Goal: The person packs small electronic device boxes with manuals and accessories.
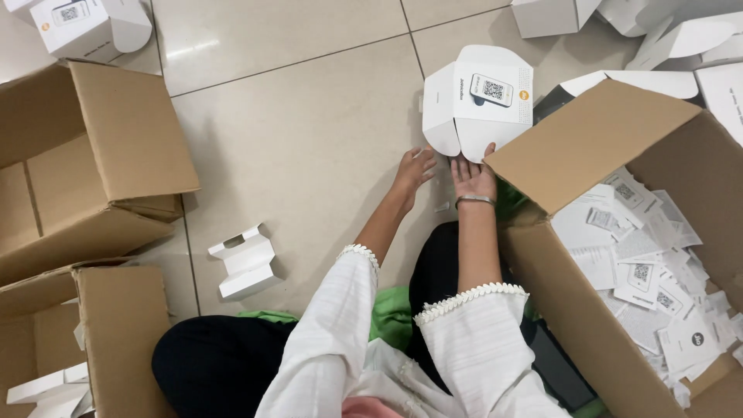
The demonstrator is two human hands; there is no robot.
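Just above the middle of the frame, the right hand [474, 176] lies open, palm up, its fingertips touching the lower flap of a small white carton [478, 99] that sits on the tiled floor [309, 139] with its flaps spread. Beside it, the left hand [415, 168] is also open, fingers spread toward the carton's lower left flap, gripping nothing. Right of both hands stands a large cardboard box [596, 139] holding loose printed leaflets [642, 263]. Lower left of centre lies a folded white insert [246, 262]. More brown boxes [101, 155] fill the left edge.
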